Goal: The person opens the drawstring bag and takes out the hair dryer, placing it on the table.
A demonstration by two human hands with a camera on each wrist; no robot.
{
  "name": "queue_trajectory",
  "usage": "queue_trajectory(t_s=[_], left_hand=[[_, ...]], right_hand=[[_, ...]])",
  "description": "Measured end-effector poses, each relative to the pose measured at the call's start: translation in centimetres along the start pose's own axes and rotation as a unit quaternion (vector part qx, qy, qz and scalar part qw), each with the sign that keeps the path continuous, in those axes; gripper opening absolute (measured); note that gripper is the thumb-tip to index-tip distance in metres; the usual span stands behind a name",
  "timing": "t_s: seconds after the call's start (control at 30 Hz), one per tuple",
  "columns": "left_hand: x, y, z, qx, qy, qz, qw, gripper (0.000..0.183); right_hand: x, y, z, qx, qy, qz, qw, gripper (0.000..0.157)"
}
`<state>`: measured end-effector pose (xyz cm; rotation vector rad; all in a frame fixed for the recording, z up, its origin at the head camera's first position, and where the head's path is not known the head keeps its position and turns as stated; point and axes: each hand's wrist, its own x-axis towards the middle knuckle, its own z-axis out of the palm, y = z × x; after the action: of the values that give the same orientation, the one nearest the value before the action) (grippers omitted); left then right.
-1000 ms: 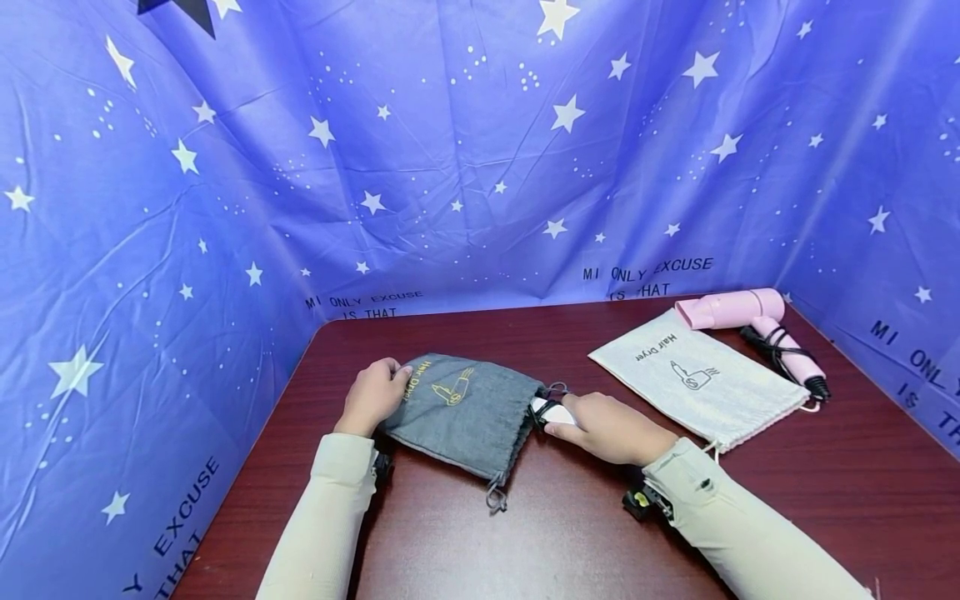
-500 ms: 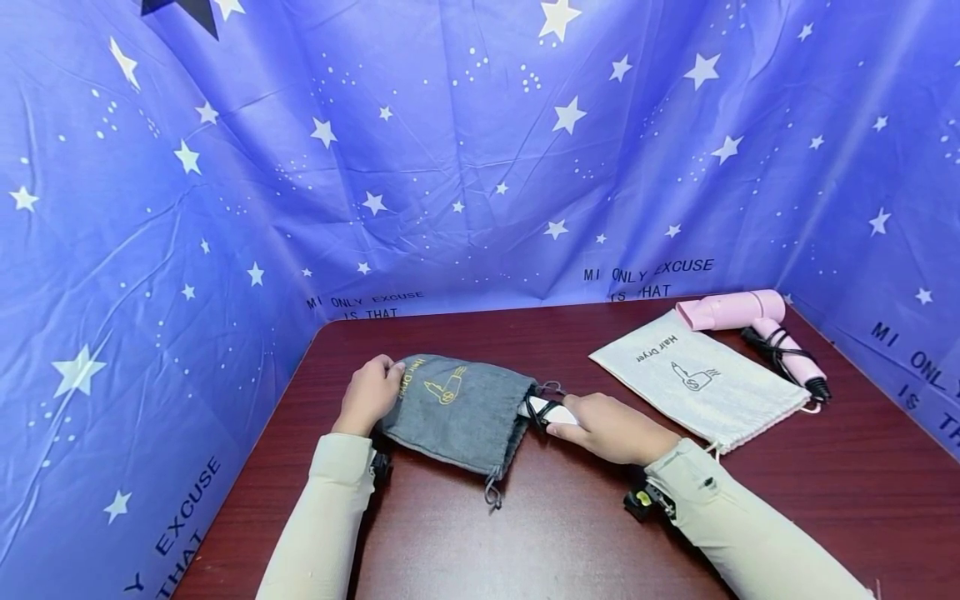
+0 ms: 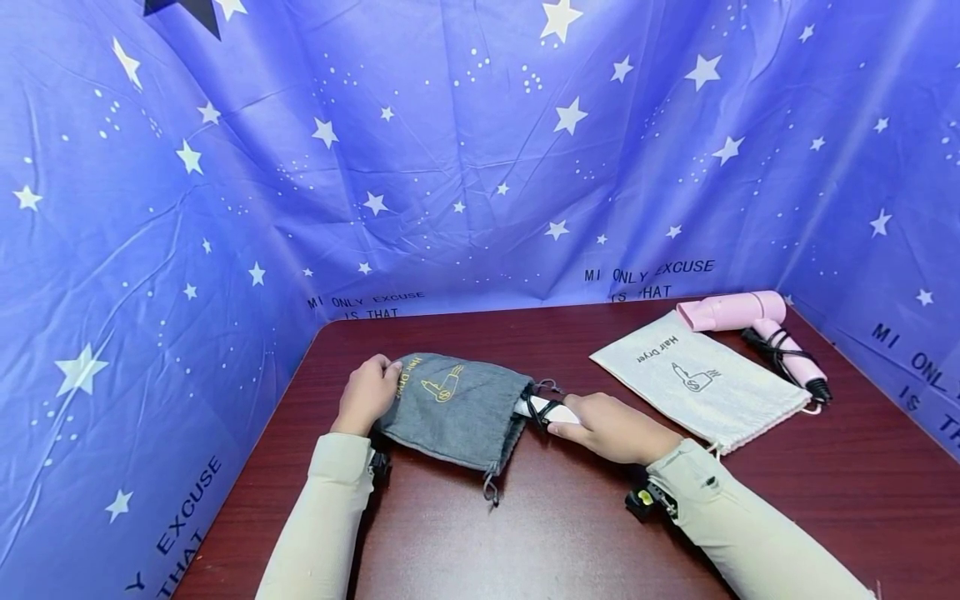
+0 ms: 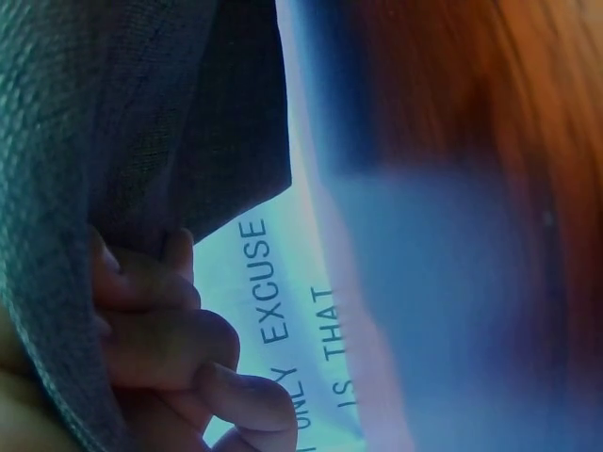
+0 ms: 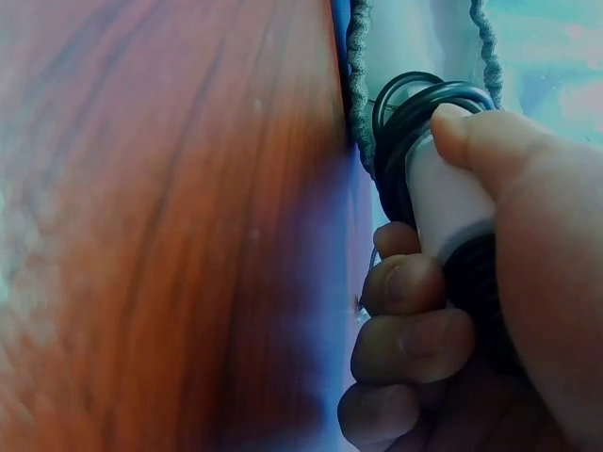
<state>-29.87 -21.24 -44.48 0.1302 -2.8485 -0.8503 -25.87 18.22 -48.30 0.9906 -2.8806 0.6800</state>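
Note:
A grey drawstring bag [image 3: 457,417] with a gold hair dryer print is held up over the dark red table. At its far-left bottom end my left hand [image 3: 367,393] grips the cloth, fingers curled against it in the left wrist view. Out of the gathered mouth on the right sticks the white handle of a hair dryer [image 3: 557,412]; the rest of it is hidden inside. My right hand [image 3: 618,427] is wrapped round that handle. In the right wrist view a black cord [image 5: 400,141] is coiled about the handle, with my thumb lying along it.
To the right lies a white drawstring bag [image 3: 693,375], also printed with a hair dryer. A folded pink hair dryer [image 3: 731,310] with a black cord rests at the back right, beside that bag. Blue star-patterned cloth [image 3: 465,167] hangs behind the table [image 3: 540,533] and at both sides.
The grey bag has shifted slightly left with my left hand, and more of the white handle shows outside its mouth. My right hand has stayed nearly in place.

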Motion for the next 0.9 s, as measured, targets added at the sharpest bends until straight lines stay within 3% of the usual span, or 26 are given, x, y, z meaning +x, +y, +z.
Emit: queue_trajectory(t_s=[0.9], left_hand=[[0.4,-1.1,-0.3,-0.004,0.007,-0.001,1.0000,0.030]], right_hand=[[-0.1,0.3,-0.3,0.005,0.009,-0.011,1.000,0.029]])
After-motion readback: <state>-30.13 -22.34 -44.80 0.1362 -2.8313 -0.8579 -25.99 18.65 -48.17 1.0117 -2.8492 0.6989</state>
